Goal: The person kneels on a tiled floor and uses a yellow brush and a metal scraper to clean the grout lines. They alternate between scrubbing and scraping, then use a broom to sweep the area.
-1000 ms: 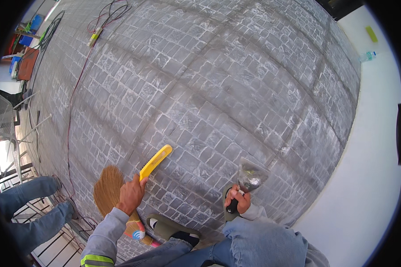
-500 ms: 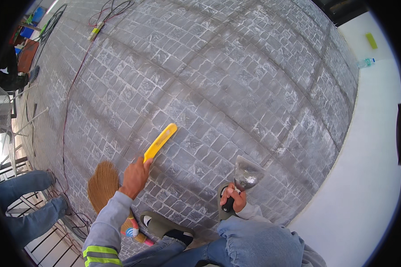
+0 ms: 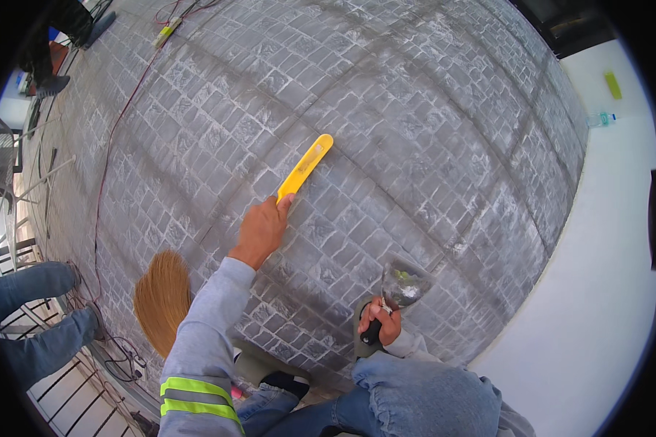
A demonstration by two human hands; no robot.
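My left hand [image 3: 261,229] is stretched out over the grey stone-patterned floor [image 3: 386,175]. It is closed round the lower end of a long yellow plastic tool [image 3: 305,169], flat and rounded at its tip; its underside is hidden. Close to my right knee, my right hand [image 3: 383,324] grips the black handle of a scraper [image 3: 404,284] with a wide, shiny metal blade. The blade points away from me, off to the right of the yellow tool. Beside my left forearm lies a straw broom [image 3: 160,298], its handle mostly hidden by my sleeve.
A white wall [image 3: 568,291] bounds the floor on the right, with a plastic bottle [image 3: 602,119] by it. A red cable [image 3: 113,142] runs along the left. A person's jeans [image 3: 47,349] show at lower left, near black railings; another person's shoe [image 3: 53,86] stands at far left.
My left hand has moved forward and to the right with the yellow tool. My right hand and the scraper have barely moved. Another person's legs at far left have come further into view.
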